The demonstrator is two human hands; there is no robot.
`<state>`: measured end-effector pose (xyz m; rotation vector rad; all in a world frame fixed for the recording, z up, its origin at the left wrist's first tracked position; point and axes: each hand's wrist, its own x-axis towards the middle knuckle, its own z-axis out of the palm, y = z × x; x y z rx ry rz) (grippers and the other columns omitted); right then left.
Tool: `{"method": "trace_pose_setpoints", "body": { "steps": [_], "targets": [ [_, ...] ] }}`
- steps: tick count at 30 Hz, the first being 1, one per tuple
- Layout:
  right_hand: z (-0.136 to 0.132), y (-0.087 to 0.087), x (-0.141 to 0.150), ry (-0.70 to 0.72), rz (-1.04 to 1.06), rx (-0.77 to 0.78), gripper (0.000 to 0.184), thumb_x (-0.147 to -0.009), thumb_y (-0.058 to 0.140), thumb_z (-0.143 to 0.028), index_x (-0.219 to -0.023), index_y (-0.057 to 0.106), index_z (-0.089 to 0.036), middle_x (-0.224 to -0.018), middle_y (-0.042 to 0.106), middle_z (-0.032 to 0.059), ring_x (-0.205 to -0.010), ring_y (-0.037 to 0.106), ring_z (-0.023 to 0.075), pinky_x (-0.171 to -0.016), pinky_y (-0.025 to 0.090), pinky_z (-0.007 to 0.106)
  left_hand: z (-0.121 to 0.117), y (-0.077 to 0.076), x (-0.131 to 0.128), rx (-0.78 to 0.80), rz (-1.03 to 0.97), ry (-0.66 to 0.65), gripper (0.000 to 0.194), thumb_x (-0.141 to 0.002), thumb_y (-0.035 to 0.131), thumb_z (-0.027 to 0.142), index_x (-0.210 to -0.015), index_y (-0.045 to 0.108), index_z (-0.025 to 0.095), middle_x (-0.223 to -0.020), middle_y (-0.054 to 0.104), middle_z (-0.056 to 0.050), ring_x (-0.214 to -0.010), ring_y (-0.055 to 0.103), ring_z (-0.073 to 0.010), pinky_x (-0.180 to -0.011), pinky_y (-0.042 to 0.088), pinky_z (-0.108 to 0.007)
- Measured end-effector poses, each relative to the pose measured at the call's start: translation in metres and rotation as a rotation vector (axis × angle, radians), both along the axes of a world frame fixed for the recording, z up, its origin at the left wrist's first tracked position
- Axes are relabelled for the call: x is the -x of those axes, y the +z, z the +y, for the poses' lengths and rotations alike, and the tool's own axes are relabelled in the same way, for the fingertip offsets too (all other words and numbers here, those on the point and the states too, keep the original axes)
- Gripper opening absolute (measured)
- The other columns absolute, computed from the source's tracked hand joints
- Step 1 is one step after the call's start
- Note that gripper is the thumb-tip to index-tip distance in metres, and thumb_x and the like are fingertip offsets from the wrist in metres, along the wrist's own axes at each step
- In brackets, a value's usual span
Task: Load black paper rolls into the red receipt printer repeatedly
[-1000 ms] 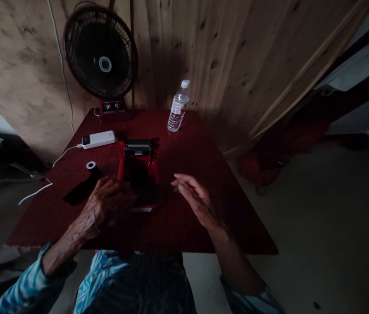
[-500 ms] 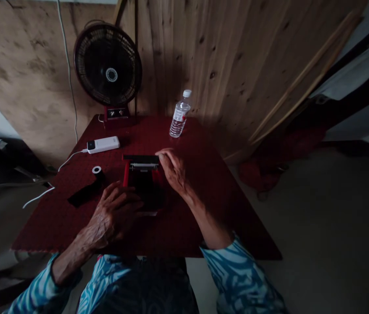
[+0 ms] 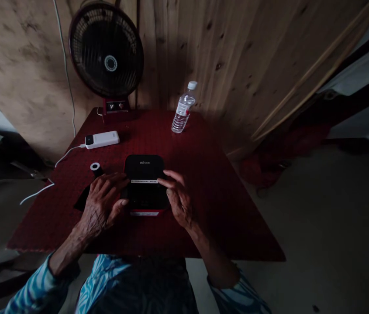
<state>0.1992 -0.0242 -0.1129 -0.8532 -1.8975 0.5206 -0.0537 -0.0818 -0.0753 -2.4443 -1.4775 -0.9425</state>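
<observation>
A small black-and-red thermal printer sits near the middle of the red table, its black lid closed. My left hand curls against its left side, with the thumb on the lid. My right hand rests on the lid's right side, fingertips near a pale strip across the front. Just left of the printer stands a small roll with a white core. A dark strip of paper lies below it and runs under my left hand, which hides part of it.
A white power bank lies at the table's far left, its white cable trailing over the edge. A plastic water bottle stands near the far edge. A black desk fan stands behind the table against the wooden wall.
The printer's lid has swung down and now covers the open red body and roller. My right hand has moved from the printer's far end onto the closed lid.
</observation>
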Motion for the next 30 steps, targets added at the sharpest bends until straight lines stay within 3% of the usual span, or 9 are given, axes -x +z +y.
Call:
{"method": "trace_pose_setpoints", "body": {
  "steps": [5,8,12,15,17,23,30],
  "targets": [
    [-0.001,-0.004,-0.002,-0.003,-0.002,0.011,0.042,-0.107,0.032,-0.045,-0.123,0.068,-0.031,-0.140,0.058,0.0055,-0.133,0.052,0.0231,-0.112,0.044,0.047,-0.002,-0.007,0.003,-0.001,0.015,-0.011,0.042,-0.106,0.039,0.039,-0.136,0.060,0.019,-0.134,0.065,-0.014,-0.127,0.055,-0.0294,-0.107,0.040,-0.047],
    [0.000,-0.009,0.000,0.008,0.016,0.036,0.044,-0.106,0.033,-0.049,-0.122,0.069,-0.031,-0.141,0.058,0.0053,-0.133,0.053,0.0231,-0.112,0.046,0.046,-0.004,-0.007,0.004,0.101,-0.101,-0.022,0.041,-0.106,0.041,0.040,-0.135,0.063,0.021,-0.137,0.064,-0.012,-0.128,0.056,-0.0287,-0.109,0.041,-0.046],
    [-0.001,-0.014,-0.003,-0.109,0.118,0.103,0.051,-0.105,0.027,-0.054,-0.132,0.062,-0.029,-0.141,0.060,0.0076,-0.133,0.056,0.0234,-0.113,0.046,0.046,-0.007,-0.004,-0.002,0.396,-0.593,0.076,0.040,-0.102,0.047,0.044,-0.135,0.063,0.026,-0.145,0.060,-0.008,-0.134,0.055,-0.0295,-0.110,0.045,-0.045],
    [-0.004,-0.017,-0.008,-0.231,0.150,0.238,0.050,-0.106,0.026,-0.050,-0.139,0.056,-0.027,-0.144,0.059,0.0081,-0.136,0.053,0.0232,-0.117,0.041,0.048,-0.003,-0.003,-0.008,0.602,-0.971,0.173,0.054,-0.091,0.064,0.047,-0.141,0.057,0.026,-0.150,0.057,-0.007,-0.139,0.050,-0.0345,-0.108,0.048,-0.046],
    [-0.005,-0.017,-0.011,-0.257,0.160,0.315,0.049,-0.106,0.027,-0.050,-0.137,0.057,-0.027,-0.144,0.060,0.0081,-0.136,0.054,0.0230,-0.117,0.041,0.047,0.003,-0.003,-0.011,0.699,-1.107,0.164,0.062,-0.085,0.072,0.042,-0.143,0.055,0.027,-0.151,0.056,-0.006,-0.142,0.047,-0.0357,-0.110,0.048,-0.045],
    [-0.005,-0.012,-0.007,-0.228,0.163,0.377,0.049,-0.104,0.031,-0.054,-0.127,0.063,-0.025,-0.134,0.067,0.0088,-0.129,0.060,0.0234,-0.114,0.045,0.045,0.016,-0.002,-0.010,0.792,-1.179,0.020,0.065,-0.082,0.069,0.027,-0.145,0.053,0.029,-0.156,0.051,-0.004,-0.146,0.042,-0.0341,-0.119,0.037,-0.047],
    [-0.005,-0.013,-0.006,-0.188,0.195,0.421,0.051,-0.103,0.032,-0.057,-0.125,0.064,-0.023,-0.132,0.068,0.0092,-0.127,0.062,0.0234,-0.111,0.048,0.044,0.016,-0.003,-0.011,0.890,-1.234,-0.049,0.072,-0.083,0.066,0.031,-0.152,0.046,0.028,-0.160,0.046,-0.006,-0.147,0.039,-0.0364,-0.118,0.037,-0.049]
  ]
}}
